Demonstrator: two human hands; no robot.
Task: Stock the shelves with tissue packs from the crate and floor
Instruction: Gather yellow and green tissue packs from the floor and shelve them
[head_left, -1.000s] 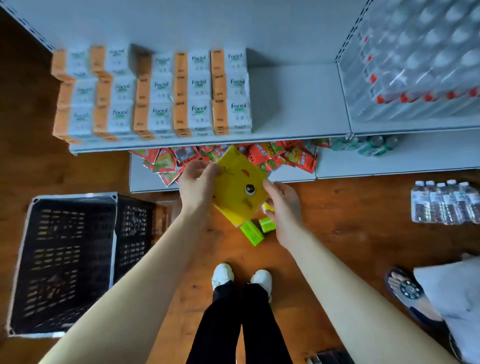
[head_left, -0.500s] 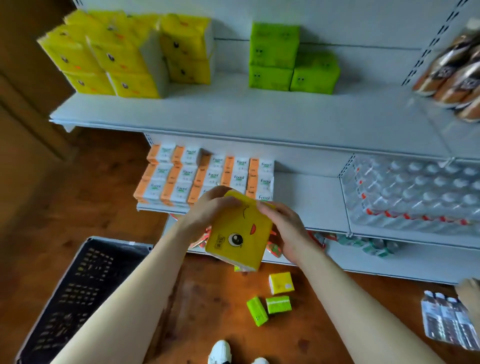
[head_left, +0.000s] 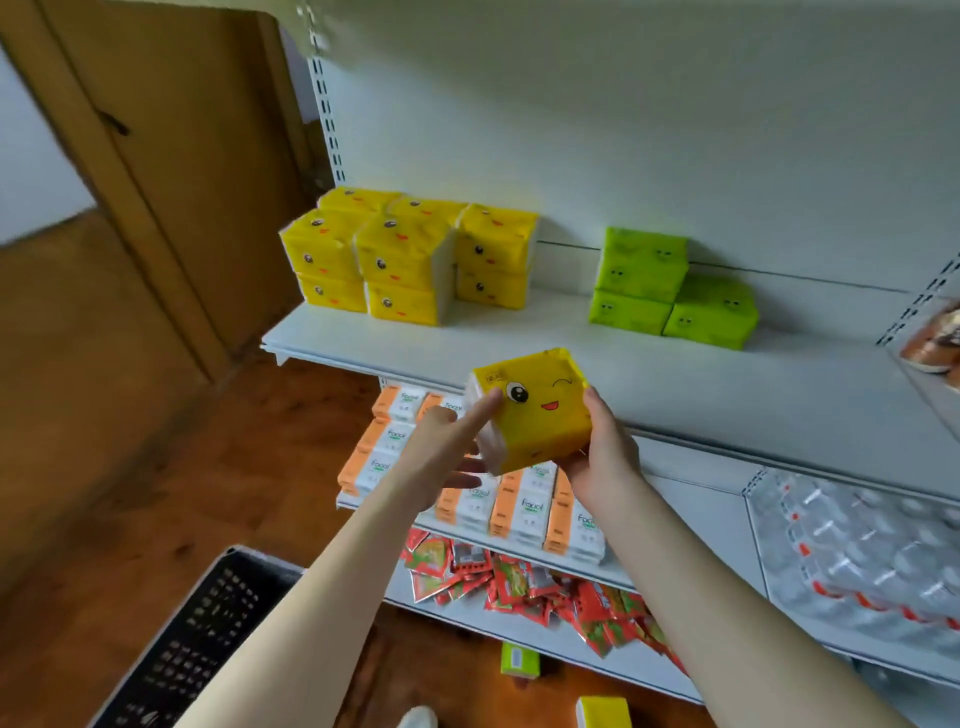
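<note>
A yellow tissue pack (head_left: 540, 410) with a winking face is held up in front of the white upper shelf (head_left: 675, 379). My right hand (head_left: 602, 447) grips its right and lower side. My left hand (head_left: 447, 452) touches its left end, index finger straight along the pack. On the shelf stand several stacked yellow packs (head_left: 405, 260) at the left and three green packs (head_left: 670, 291) further right. A black crate (head_left: 192, 649) sits on the floor at lower left. Small green (head_left: 519, 661) and yellow (head_left: 602, 712) packs lie on the floor.
Orange-and-white facial tissue packs (head_left: 519, 504) fill the shelf below, red snack sachets (head_left: 519, 577) the one under it. Wrapped water bottles (head_left: 857, 561) lie at the right. A brown wooden door (head_left: 171, 171) stands at the left over a wooden floor.
Both hands lifted the yellow pack from near the floor up to the upper shelf's front edge and turned its face upright. My view rose from the floor to the shelves.
</note>
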